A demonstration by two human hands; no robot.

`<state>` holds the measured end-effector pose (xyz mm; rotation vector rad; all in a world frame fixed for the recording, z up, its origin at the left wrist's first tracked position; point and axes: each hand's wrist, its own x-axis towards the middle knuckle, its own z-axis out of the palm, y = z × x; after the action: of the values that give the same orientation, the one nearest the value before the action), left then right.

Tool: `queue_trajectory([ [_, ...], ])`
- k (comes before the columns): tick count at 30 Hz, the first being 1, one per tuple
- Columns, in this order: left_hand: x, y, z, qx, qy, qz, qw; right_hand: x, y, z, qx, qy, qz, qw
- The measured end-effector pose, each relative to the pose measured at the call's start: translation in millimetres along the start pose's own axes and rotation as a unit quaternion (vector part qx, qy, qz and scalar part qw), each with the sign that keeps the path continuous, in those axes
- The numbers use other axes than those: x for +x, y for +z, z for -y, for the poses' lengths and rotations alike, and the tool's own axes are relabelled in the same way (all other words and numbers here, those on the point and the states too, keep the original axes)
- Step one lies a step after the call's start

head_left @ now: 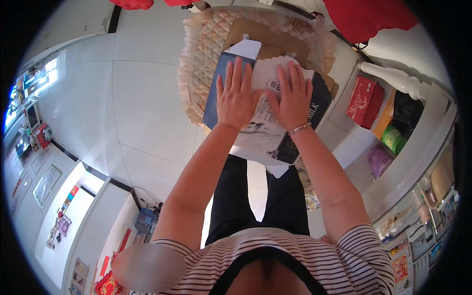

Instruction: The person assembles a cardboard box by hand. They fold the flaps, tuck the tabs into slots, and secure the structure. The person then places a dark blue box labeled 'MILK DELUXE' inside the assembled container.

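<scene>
Now both hands, left hand point(237, 98) and right hand point(293, 98), fingers spread flat, pressing dark-blue-and-white carton point(268, 132).

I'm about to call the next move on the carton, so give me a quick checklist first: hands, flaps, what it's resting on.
1. Left hand flat on the blue carton, fingers spread: ok.
2. Right hand flat on the white top flap: ok.
3. Flaps fully closed: not ok; a white flap corner at the far end stands up.
4. Carton resting on the quilted cushion: ok; near end overhangs.
5. Tape or seal on the seam: cannot tell.
6. Red box clear of the hands: ok.
</scene>
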<state>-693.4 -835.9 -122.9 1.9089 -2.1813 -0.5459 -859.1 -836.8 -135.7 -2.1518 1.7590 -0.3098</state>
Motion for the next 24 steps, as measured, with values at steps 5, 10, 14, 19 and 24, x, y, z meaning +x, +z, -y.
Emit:
queue_trajectory([
  [5,-28.2,59.3,17.3,0.006,-0.068,0.079,0.995,-11.5,35.9,-39.1,-0.028,0.010,0.036,0.999],
  [10,-33.0,74.5,24.9,0.011,-0.064,0.061,0.996,-16.8,49.4,-43.8,-0.037,0.008,0.022,0.999],
  [14,-30.7,75.6,23.1,0.013,-0.066,0.062,0.996,-14.4,44.2,-43.9,-0.040,0.006,0.017,0.999],
  [19,-30.9,65.9,23.4,-0.002,-0.072,0.066,0.995,-36.5,-0.8,-44.2,0.083,0.110,-0.111,0.984],
  [24,-24.5,17.5,18.1,0.001,-0.138,0.090,0.986,-129.7,-5.7,-53.2,0.251,0.477,-0.038,0.842],
])
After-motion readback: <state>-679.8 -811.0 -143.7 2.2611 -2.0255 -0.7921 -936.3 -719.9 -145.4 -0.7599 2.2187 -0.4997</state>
